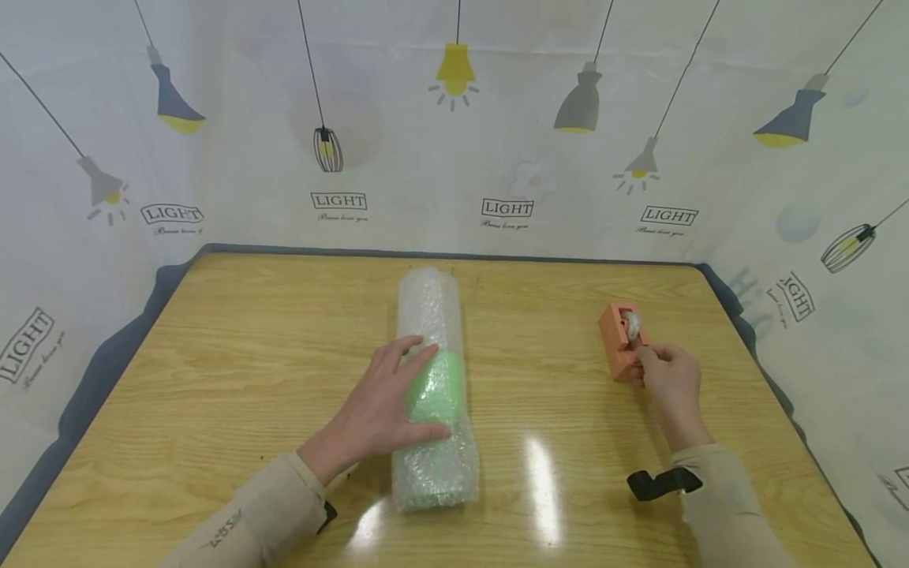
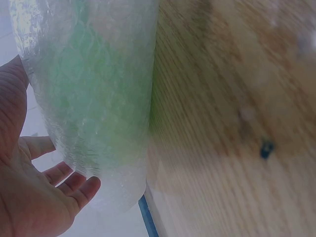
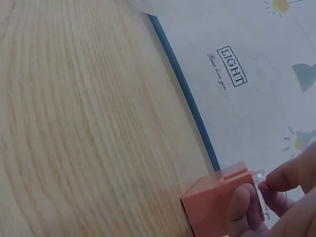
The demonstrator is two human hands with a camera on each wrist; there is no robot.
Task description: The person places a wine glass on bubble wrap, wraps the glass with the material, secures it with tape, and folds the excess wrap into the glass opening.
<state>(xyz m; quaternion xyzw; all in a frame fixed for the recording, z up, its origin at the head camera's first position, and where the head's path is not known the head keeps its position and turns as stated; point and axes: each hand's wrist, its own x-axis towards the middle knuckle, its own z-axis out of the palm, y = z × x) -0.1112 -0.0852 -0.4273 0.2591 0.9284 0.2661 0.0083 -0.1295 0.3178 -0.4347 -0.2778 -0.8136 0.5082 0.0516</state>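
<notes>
A long bundle in clear bubble wrap (image 1: 433, 473) lies lengthwise on the table, with something light green (image 2: 94, 94) showing through. My left hand (image 1: 387, 398) rests on its left side and top, thumb and fingers spread over the wrap. In the left wrist view, the fingertips (image 2: 89, 190) touch the bubble wrap. On the right stands an orange tape dispenser (image 1: 616, 351) with a roll of tape (image 1: 630, 325) in it. At its front end, my right hand (image 1: 671, 383) pinches the tape end between thumb and index finger; other fingers lie against the dispenser (image 3: 210, 205).
The wooden table (image 1: 248, 339) has a dark blue edge along the back. Behind and beside it hangs a pale cloth (image 1: 398, 166) printed with lamps. A black strap (image 1: 660, 483) hangs loose at the right wrist.
</notes>
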